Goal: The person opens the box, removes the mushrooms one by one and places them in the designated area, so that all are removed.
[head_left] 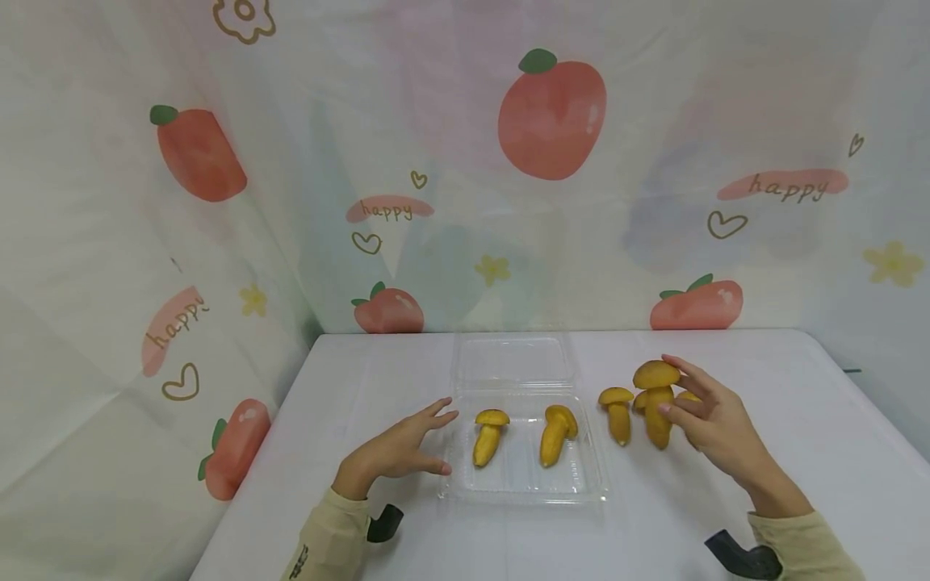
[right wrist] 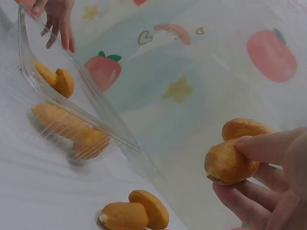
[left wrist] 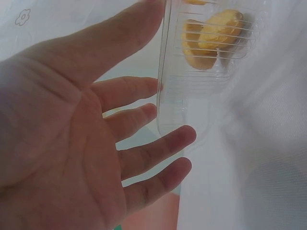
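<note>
My right hand (head_left: pixel 715 420) pinches a yellow mushroom (head_left: pixel 657 413) by its stem between thumb and fingers, upright and cap up. In the right wrist view the held mushroom (right wrist: pixel 230 163) shows its stem end. A clear plastic clamshell box (head_left: pixel 519 488) lies with its lid (head_left: pixel 512 363) folded back. Inside are two mushrooms, one on the left (head_left: pixel 488 440) and one on the right (head_left: pixel 554 440), apart. My left hand (head_left: pixel 395 448) is at the box's left edge, fingers spread; in the left wrist view its fingertips (left wrist: pixel 153 86) meet or nearly meet the rim.
On the white table (head_left: pixel 392 363), a mushroom (head_left: pixel 619 420) lies right of the box. Behind the held one, parts of other mushrooms (head_left: pixel 639 401) show, mostly hidden. A printed cloth (head_left: pixel 465 258) hangs behind and at the left.
</note>
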`<state>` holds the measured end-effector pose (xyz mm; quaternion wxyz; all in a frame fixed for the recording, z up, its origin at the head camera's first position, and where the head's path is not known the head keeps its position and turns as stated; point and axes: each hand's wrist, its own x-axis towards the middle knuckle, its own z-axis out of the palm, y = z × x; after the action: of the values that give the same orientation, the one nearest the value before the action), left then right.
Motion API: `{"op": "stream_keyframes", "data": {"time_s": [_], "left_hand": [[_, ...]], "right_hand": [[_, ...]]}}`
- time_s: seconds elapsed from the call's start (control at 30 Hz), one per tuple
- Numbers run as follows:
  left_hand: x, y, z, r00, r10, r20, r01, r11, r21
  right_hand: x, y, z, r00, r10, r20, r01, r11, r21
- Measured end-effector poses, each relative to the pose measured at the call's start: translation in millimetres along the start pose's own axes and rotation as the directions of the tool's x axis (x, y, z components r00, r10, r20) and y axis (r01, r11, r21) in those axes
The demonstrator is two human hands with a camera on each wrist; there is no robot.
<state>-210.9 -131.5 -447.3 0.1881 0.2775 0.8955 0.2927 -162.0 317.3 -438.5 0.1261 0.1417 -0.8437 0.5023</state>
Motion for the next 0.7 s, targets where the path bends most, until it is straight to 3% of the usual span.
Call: {"op": "stream_keyframes", "data": {"time_s": [0.2,0.7], "left_hand": [[0.2,-0.3,-0.1,1.000,0.006,0.001,-0.006,1.000,-0.001],[-0.5,0.4,-0.4,1.000,-0.004,0.001,0.004,1.000,-0.001]], "right_hand": [[-0.4,10,-6,0.999,-0.021,-0.027,0.020,0.998,-0.053],[-3.2,27,-25,0.996,0.022,-0.088,-0.033,0.992,-0.125]]}}
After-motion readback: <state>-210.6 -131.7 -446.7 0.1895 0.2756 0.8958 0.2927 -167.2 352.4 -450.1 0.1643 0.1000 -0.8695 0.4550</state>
